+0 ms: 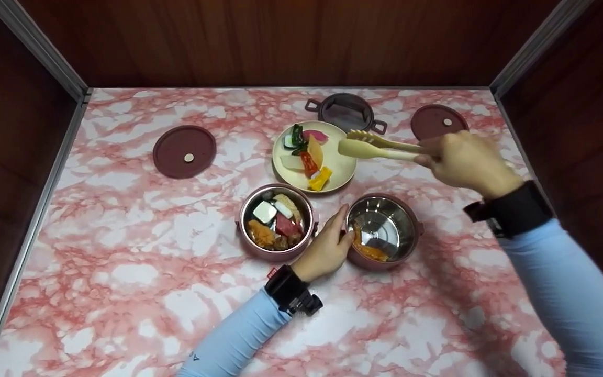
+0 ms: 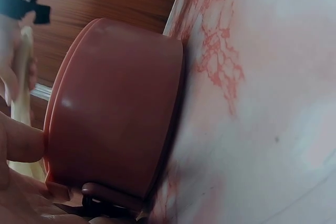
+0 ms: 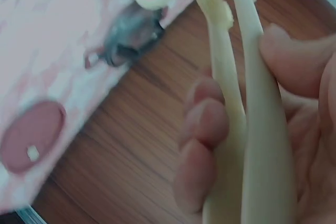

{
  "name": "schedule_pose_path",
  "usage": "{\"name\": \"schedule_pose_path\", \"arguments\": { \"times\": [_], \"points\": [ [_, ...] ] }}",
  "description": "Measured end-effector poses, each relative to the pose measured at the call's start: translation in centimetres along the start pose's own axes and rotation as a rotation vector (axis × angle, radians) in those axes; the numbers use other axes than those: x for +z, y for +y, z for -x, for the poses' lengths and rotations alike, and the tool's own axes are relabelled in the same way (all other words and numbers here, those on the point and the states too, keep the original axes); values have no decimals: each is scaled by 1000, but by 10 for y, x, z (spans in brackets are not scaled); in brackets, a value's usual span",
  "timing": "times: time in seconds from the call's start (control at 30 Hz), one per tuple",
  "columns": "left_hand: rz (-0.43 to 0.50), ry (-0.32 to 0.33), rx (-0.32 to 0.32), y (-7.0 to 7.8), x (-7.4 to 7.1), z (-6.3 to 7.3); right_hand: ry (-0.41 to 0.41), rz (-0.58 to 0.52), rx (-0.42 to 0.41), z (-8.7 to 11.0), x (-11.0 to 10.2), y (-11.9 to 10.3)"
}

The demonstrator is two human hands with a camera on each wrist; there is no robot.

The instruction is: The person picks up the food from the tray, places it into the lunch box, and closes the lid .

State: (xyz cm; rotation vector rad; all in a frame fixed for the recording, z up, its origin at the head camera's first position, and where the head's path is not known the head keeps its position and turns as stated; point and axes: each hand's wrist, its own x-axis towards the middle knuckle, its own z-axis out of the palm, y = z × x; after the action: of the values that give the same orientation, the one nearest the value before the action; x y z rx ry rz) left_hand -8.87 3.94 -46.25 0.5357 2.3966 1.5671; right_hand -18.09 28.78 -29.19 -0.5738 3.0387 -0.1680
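My right hand (image 1: 474,159) grips cream tongs (image 1: 369,149), whose arms stand a little apart. The tips hover by the right rim of the cream plate (image 1: 341,178); I see no food between them. My left hand (image 1: 327,248) holds the left side of the right-hand pink steel-lined pot (image 1: 385,233) by its handle, thumb at the rim in the left wrist view. Orange food (image 1: 372,254) lies along this pot's inner wall. On the plate are dark green leaves (image 1: 297,137), a red piece (image 1: 309,163), a yellow piece (image 1: 320,179) and other pieces.
A second pink pot (image 1: 275,256) left of my left hand holds several foods. Behind the plate sits a dark two-handled pan-like piece (image 1: 346,111). Maroon round lids lie at left (image 1: 183,152) and right (image 1: 432,123). Dark wood walls (image 1: 291,42) enclose the marbled table.
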Motion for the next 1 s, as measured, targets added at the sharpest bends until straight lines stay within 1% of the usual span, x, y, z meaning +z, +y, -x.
{"name": "schedule_pose_path", "arguments": {
  "times": [0.1,0.2,0.37,0.47,0.67,0.73,0.8,1.0],
  "points": [
    [2,8,6,0,0,0,3,-66,16,-17,24,0],
    [7,13,17,-1,1,0,-16,-92,37,-32,44,0],
    [10,9,19,-2,1,1,-35,-113,39,-47,66,-4],
    [-2,13,13,-2,1,0,-37,-107,31,-50,72,-8],
    [-14,29,-8,-1,1,1,-60,-62,42,-54,80,-19],
    [-15,32,-18,-1,1,2,-49,-36,39,-55,82,-23],
    [-17,32,-24,0,0,2,-25,-10,30,-56,83,-27],
    [-12,34,-33,0,-1,2,83,79,-30,-57,81,-34]
  ]
}}
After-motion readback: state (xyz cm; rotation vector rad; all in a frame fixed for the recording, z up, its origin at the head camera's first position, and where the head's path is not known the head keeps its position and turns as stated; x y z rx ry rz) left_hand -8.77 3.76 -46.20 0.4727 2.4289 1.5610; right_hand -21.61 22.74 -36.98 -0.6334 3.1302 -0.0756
